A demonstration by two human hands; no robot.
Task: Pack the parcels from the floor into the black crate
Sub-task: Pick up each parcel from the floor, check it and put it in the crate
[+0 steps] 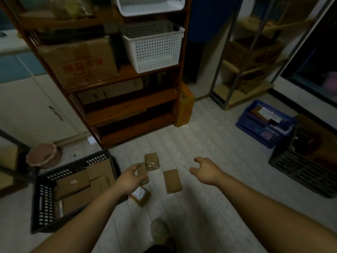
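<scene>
While both grips hang open — wooden shelf (pixel 127 106) behind floor parcels (pixel 172 180), black crate (pixel 43 203) leftward.

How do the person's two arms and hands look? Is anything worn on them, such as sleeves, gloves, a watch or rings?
Both forearms are bare as far as the frame shows them; no sleeve edge comes into view. The left hand and the right hand wear no gloves. No watch, bracelet or ring is visible on either wrist or hand, though the dim, slightly blurred picture could hide a thin ring.
</scene>
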